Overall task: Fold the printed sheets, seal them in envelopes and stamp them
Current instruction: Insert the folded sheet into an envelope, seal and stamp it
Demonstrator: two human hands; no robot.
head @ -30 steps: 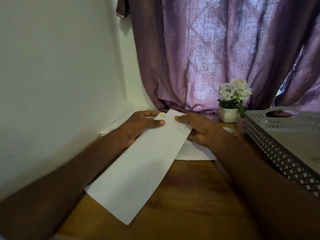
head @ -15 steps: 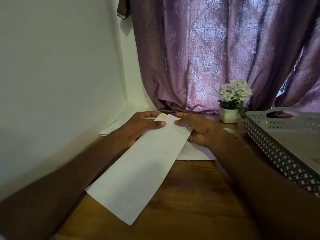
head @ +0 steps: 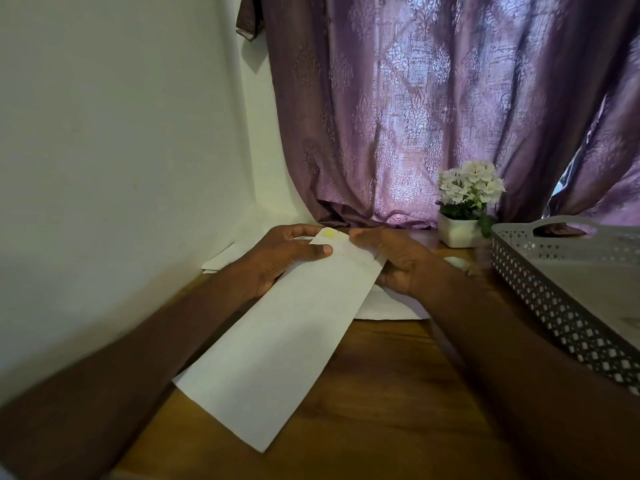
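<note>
Holding the long white envelope (head: 277, 344) slanted over the tabletop (head: 381, 410), we pinch its far end with left hand (head: 280, 258) and right hand (head: 394, 261), each grip clamped. Sealing appears underway; next, we judge, pressing the flap flat.

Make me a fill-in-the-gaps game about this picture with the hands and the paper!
1. Both hands, left hand and right hand, hold the far end of a long white ____.
2. The curtain behind the table is ____.
3. The little white pot holds white ____.
4. The grey basket sits on the person's ____ side.

Missing words: envelope; purple; flowers; right
</note>
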